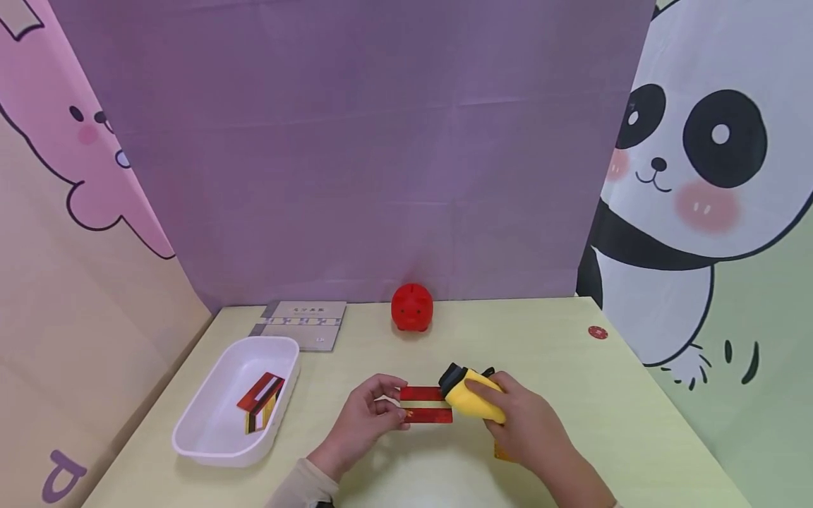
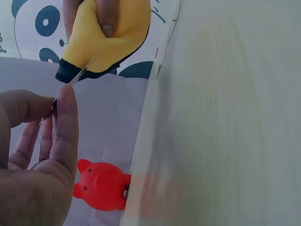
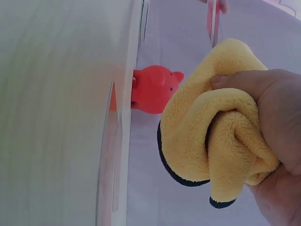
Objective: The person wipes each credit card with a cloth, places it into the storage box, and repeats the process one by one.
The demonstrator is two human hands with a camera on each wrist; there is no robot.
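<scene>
My left hand [image 1: 368, 410] pinches the left end of a red card [image 1: 427, 415] with a pale stripe along its middle. In the left wrist view the card [image 2: 85, 69] appears nearly edge-on between thumb and fingers. My right hand [image 1: 524, 423] grips a bunched yellow cloth [image 1: 473, 395] with a dark border. The cloth's dark edge overlaps the card's right end in the head view. Folds of the cloth [image 3: 207, 127] bulge out from the fingers in the right wrist view. Partly hidden below the right hand is a yellow-orange card [image 1: 502, 452] on the table.
A white plastic basin [image 1: 209, 381] on the left holds red and yellow cards [image 1: 262, 398]. Behind it lies a grey booklet [image 1: 305, 324]. A red piggy bank [image 1: 412, 307] stands at the table's back, and a red round chip [image 1: 598, 332] lies at the far right.
</scene>
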